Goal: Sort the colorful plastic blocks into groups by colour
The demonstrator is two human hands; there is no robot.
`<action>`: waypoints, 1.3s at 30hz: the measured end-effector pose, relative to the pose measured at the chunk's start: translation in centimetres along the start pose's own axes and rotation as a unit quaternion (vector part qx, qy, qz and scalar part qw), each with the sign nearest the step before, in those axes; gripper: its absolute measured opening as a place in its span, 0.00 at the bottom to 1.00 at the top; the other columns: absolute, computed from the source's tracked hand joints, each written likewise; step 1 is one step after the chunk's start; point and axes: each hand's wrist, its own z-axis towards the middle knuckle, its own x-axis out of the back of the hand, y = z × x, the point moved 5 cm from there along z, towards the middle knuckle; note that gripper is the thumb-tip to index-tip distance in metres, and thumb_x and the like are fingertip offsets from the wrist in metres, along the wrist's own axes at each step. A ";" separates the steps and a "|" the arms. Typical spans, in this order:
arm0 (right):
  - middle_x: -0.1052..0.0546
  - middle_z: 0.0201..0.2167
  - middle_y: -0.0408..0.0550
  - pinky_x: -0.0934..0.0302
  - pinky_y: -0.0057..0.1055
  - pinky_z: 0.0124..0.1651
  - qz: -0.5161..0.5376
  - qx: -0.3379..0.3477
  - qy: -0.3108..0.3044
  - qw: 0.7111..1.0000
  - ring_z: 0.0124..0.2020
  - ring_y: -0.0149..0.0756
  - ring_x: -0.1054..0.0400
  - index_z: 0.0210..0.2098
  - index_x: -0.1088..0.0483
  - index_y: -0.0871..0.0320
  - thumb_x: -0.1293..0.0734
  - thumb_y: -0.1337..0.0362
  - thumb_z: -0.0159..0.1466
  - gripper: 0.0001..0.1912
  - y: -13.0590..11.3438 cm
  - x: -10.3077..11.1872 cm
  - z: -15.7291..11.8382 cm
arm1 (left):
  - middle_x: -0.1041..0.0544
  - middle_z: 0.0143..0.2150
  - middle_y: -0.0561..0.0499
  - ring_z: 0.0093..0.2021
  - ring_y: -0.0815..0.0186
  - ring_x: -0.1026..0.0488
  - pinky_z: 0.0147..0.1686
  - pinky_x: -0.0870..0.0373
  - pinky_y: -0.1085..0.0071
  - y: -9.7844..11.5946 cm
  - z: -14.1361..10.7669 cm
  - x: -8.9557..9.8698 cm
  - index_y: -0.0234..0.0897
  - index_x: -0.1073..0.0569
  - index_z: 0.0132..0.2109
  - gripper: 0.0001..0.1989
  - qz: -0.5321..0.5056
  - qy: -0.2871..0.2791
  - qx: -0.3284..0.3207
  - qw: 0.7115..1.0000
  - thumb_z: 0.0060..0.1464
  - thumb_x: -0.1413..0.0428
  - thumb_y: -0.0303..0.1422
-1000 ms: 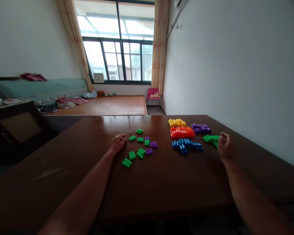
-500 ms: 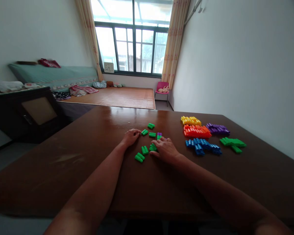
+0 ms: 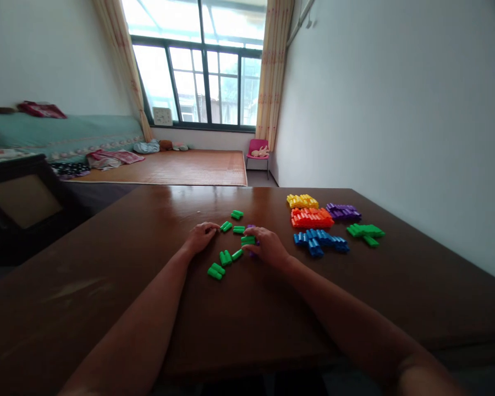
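Note:
Green plastic building blocks shaped like paired tubes lie on the brown table (image 3: pixel 119 247). My right hand (image 3: pixel 270 246) has its thumb and fingers around a green block (image 3: pixel 248 240); purple pieces (image 3: pixel 252 253) show partly beneath and beside it. My left hand (image 3: pixel 201 237) rests on the table, fingers stretched forward and tips next to another green block (image 3: pixel 225 226), holding nothing I can see. Between the hands is a further green block (image 3: pixel 238 230), with one (image 3: pixel 237 214) beyond. Nearer me lie a slim green piece (image 3: pixel 236 254) and two green blocks (image 3: pixel 225 258) (image 3: pixel 216 271).
To the right sit colour groups of blocks: yellow (image 3: pixel 302 201), orange (image 3: pixel 312 218), purple (image 3: pixel 343 211), blue (image 3: pixel 320 241) and green (image 3: pixel 366 232). Past the table are a mat-covered bed (image 3: pixel 193 166), a pink chair (image 3: pixel 257 146) and a dark cabinet (image 3: pixel 16 192).
The view has turned right, so everything sits further left. Beneath my right hand the green pieces have shifted: a slim one now lies apart, and more purple shows by the fingers.

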 end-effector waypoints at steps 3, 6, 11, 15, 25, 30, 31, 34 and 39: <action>0.24 0.31 0.44 0.38 0.30 0.35 0.012 -0.065 0.090 0.994 0.28 0.32 0.32 0.42 0.28 0.54 0.33 0.49 0.59 0.18 3.0 5.2 0.0 | 0.20 0.44 0.52 0.44 0.60 0.25 0.46 0.31 0.68 -0.6 0.4 -0.2 0.42 0.22 0.44 0.17 -0.001 -0.008 0.003 1.000 0.55 0.52 0.40; 0.25 0.27 0.44 0.39 0.29 0.32 0.008 -0.144 0.231 0.962 0.25 0.32 0.34 0.42 0.28 0.57 0.33 0.46 0.58 0.22 9.4 12.6 -2.5 | 0.20 0.44 0.51 0.44 0.60 0.25 0.46 0.31 0.68 -1.0 0.7 -0.2 0.42 0.22 0.45 0.19 -0.002 -0.016 0.004 1.000 0.55 0.52 0.42; 0.24 0.38 0.55 0.36 0.34 0.35 -0.073 -0.296 0.469 0.829 0.33 0.38 0.31 0.44 0.30 0.61 0.35 0.46 0.55 0.26 23.6 22.7 -14.7 | 0.20 0.45 0.52 0.43 0.59 0.24 0.44 0.30 0.68 -0.9 0.7 0.1 0.44 0.22 0.44 0.19 0.014 -0.015 0.008 1.000 0.53 0.52 0.44; 0.23 0.33 0.56 0.36 0.36 0.35 -0.110 -0.453 0.446 0.764 0.32 0.41 0.30 0.39 0.28 0.63 0.33 0.52 0.50 0.23 31.4 24.2 -22.6 | 0.20 0.45 0.52 0.43 0.59 0.24 0.42 0.30 0.69 -0.6 0.5 0.4 0.44 0.22 0.44 0.19 0.029 -0.014 0.014 0.999 0.53 0.52 0.43; 0.20 0.34 0.54 0.38 0.32 0.38 -0.217 -0.517 0.241 0.792 0.37 0.44 0.27 0.35 0.22 0.59 0.36 0.59 0.55 0.14 30.8 23.1 -21.4 | 0.20 0.45 0.52 0.45 0.58 0.24 0.44 0.29 0.69 -0.5 0.4 0.4 0.44 0.21 0.44 0.19 0.019 -0.015 0.027 0.999 0.52 0.51 0.43; 0.21 0.34 0.56 0.38 0.33 0.37 -0.203 -0.506 0.297 0.784 0.35 0.42 0.28 0.38 0.23 0.62 0.40 0.60 0.58 0.17 30.2 22.9 -21.8 | 0.20 0.46 0.52 0.44 0.60 0.24 0.45 0.30 0.69 -0.3 0.2 0.4 0.43 0.22 0.44 0.18 0.020 -0.010 0.006 1.000 0.54 0.52 0.42; 0.22 0.34 0.57 0.37 0.34 0.38 -0.213 -0.492 0.330 0.777 0.35 0.43 0.29 0.39 0.24 0.63 0.41 0.61 0.58 0.18 29.8 23.1 -21.8 | 0.20 0.46 0.52 0.44 0.60 0.24 0.46 0.30 0.69 -0.2 0.1 0.4 0.43 0.22 0.45 0.18 0.022 -0.010 0.003 1.000 0.55 0.52 0.42; 0.24 0.38 0.60 0.38 0.40 0.43 -0.265 -0.400 0.422 0.769 0.38 0.45 0.30 0.43 0.27 0.66 0.43 0.63 0.60 0.20 27.0 23.2 -20.6 | 0.21 0.46 0.50 0.45 0.61 0.25 0.47 0.31 0.69 0.1 -0.3 0.3 0.42 0.22 0.46 0.17 0.033 -0.003 0.005 0.999 0.56 0.52 0.38; 0.26 0.45 0.59 0.39 0.40 0.49 -0.248 -0.185 0.414 0.856 0.43 0.42 0.32 0.49 0.31 0.63 0.47 0.62 0.65 0.20 16.9 20.3 -13.0 | 0.25 0.54 0.53 0.48 0.63 0.27 0.49 0.32 0.70 0.8 -0.6 0.2 0.45 0.26 0.53 0.18 0.006 0.009 -0.021 1.000 0.56 0.49 0.35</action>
